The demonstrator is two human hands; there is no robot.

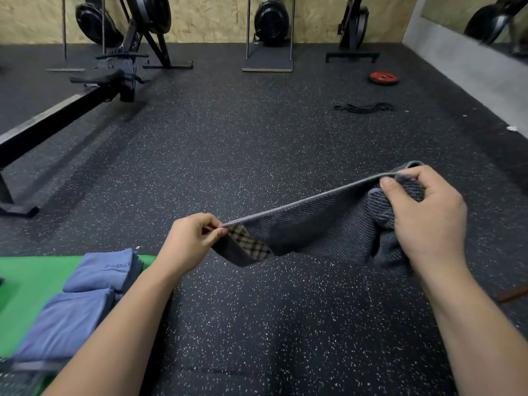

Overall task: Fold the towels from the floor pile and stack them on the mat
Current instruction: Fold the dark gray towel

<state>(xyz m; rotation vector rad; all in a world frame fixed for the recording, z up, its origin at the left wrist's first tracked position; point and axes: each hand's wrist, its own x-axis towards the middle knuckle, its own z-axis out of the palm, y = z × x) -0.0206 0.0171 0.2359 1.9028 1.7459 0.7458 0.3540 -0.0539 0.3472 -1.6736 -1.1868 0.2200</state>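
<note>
Holding a grey towel [323, 224] stretched in the air above the speckled floor [257, 138], between both hands. Left hand [194, 238]: fingers [210, 220] pinch one corner, next to a plaid patch [248, 242] on the hanging flap. Right hand [425, 215]: curled round the bunched opposite end, thumb on top. Top edge taut, rising toward the right. Folded blue towels [65, 324] lie on the green mat [31, 284], lower left. Rowing machine [71, 110], red weight plate [383, 78], black cord [365, 107] farther back.
</note>
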